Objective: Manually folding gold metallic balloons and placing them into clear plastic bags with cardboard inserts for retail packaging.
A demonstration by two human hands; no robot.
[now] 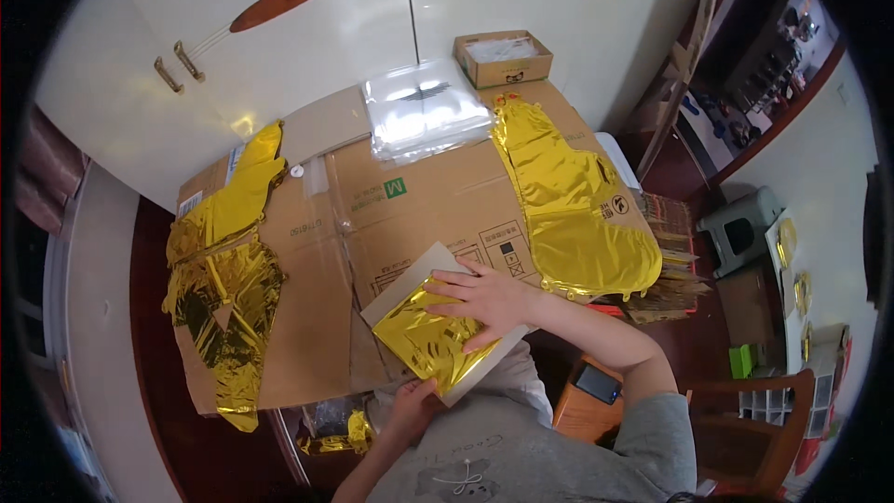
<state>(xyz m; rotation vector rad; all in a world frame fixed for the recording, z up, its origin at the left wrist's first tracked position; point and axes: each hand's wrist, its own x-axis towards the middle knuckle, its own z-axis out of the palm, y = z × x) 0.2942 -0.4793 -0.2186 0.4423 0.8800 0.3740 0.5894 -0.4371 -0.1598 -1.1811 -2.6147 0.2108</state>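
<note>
A folded gold foil balloon [410, 321] lies on a pale card sheet [418, 267] at the near edge of the cardboard-covered table. My right hand [489, 303] rests flat on the foil with its fingers spread. At the near corner, my left hand [416, 402] pinches the edge of the foil and perhaps the card; its fingertips are partly hidden. Flat, uninflated gold foil balloons [582, 210] with small edge tabs lie to the right. More crinkled gold foil balloons [228, 270] are spread along the left side, hanging a little over the near edge.
Flattened cardboard [312, 354] covers the table. Clear plastic bags [424, 112] lie at the back beside a small open carton [503, 58] of clear plastic. White cabinets [307, 47] stand behind. A phone [597, 382] lies on a wooden seat at the lower right, and a grey stool [740, 228] is farther right.
</note>
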